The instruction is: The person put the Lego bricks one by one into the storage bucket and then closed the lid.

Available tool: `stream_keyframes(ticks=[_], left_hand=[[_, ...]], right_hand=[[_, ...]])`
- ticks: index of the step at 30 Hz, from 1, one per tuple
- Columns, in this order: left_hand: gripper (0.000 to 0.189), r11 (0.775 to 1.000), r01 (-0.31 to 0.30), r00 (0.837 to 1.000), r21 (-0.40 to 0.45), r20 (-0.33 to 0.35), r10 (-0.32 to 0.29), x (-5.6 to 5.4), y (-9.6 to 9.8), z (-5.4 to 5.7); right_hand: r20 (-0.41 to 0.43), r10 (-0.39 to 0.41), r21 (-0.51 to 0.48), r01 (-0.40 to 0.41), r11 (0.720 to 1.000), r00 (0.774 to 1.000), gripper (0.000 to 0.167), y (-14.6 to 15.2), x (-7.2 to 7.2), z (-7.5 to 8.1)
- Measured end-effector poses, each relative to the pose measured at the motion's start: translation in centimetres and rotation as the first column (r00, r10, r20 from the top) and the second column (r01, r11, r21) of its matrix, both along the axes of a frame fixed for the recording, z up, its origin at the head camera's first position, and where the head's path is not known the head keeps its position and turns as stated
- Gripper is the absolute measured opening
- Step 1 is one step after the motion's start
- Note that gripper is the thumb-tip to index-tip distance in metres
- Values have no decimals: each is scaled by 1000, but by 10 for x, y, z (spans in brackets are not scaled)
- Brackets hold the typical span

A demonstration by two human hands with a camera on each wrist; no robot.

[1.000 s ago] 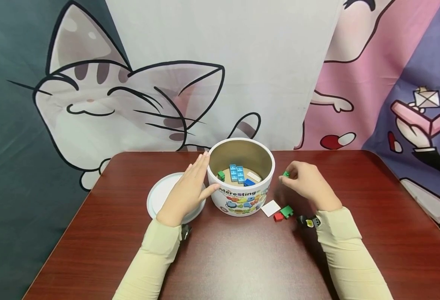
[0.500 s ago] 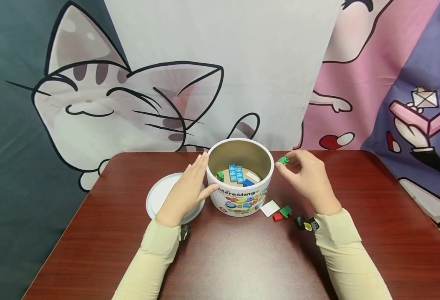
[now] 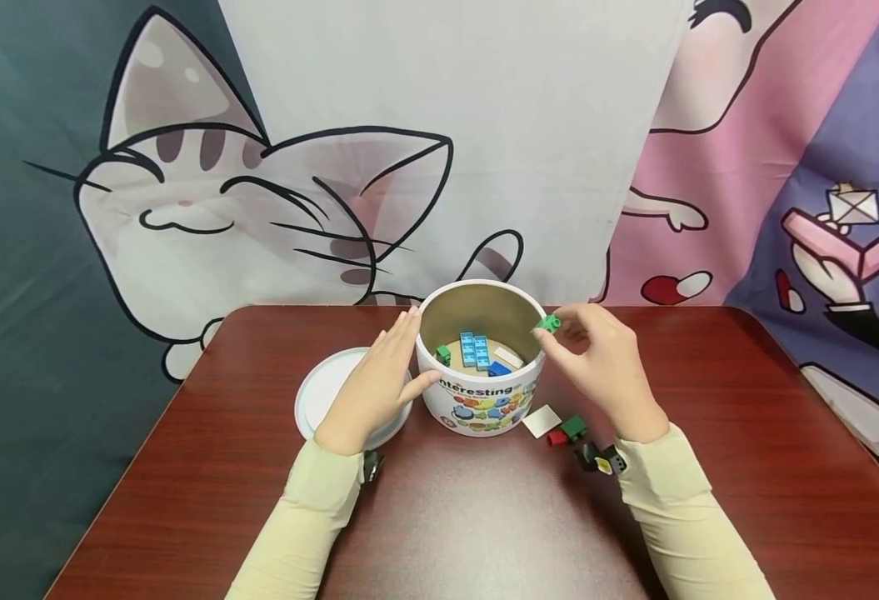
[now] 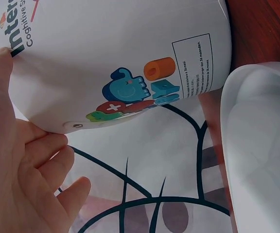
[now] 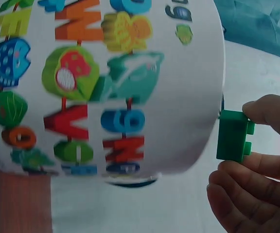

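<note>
My right hand (image 3: 595, 363) pinches a green toy brick (image 5: 232, 136) between thumb and fingers, right at the right rim of a round white bucket (image 3: 476, 408). With straight fingers, my left hand (image 3: 371, 385) rests against the bucket's left side; its thumb lies on the front wall in the left wrist view. Inside on the floor of the bucket are light blue bricks (image 3: 474, 351), a dark blue brick (image 3: 498, 368), a white brick (image 3: 509, 357) and a green brick (image 3: 443, 355).
A white round lid (image 3: 319, 400) lies left of the bucket, partly under the left hand. In front of the bucket at right lie a white flat piece (image 3: 541, 422), a red brick (image 3: 556, 437) and another green brick (image 3: 574, 427). A printed cloth (image 3: 529, 125) hangs behind the table (image 3: 439, 517).
My right hand has carried the green brick up and left, from beside the bucket to its right rim. The left hand stays against the bucket.
</note>
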State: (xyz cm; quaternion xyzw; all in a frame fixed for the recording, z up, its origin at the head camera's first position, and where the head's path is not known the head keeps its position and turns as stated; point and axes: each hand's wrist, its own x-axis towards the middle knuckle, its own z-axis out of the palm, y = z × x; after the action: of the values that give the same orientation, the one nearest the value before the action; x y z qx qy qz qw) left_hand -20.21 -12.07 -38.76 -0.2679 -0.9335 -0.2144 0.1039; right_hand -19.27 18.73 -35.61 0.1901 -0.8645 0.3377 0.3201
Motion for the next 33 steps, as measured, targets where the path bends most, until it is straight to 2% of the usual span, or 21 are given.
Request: stream_keyframes(ticks=[7,11,16,21,24,28,33], left_hand=[[87,1000,-3,1000,-3,7,3,1,0,1],[87,1000,1,1000,-1,1,-1,1,-1,0],[87,1000,7,1000,4,-6,-7,1,0,1],[87,1000,7,1000,-1,-10,-7,0,0,0],[87,1000,9,1000,1,-10,-9,1,0,-1],[87,1000,10,1000,5,-3,-10,1,0,-1],[87,1000,7,1000,1,-5,-7,0,0,-2]], right_hand=[[67,57,22,-59,998,996,25,-20,-6,5],[114,91,81,-101,992,989,24,-30,-13,11],[241,110,180,-156,971,964,27,-40,-26,18],[330,69,278,-167,946,941,31,-47,-37,19],[336,37,304,-145,942,941,33,-49,-40,17],[322,33,264,-124,957,946,28,-49,-38,16],[214,66,189,-108,976,975,16,-45,-34,14]])
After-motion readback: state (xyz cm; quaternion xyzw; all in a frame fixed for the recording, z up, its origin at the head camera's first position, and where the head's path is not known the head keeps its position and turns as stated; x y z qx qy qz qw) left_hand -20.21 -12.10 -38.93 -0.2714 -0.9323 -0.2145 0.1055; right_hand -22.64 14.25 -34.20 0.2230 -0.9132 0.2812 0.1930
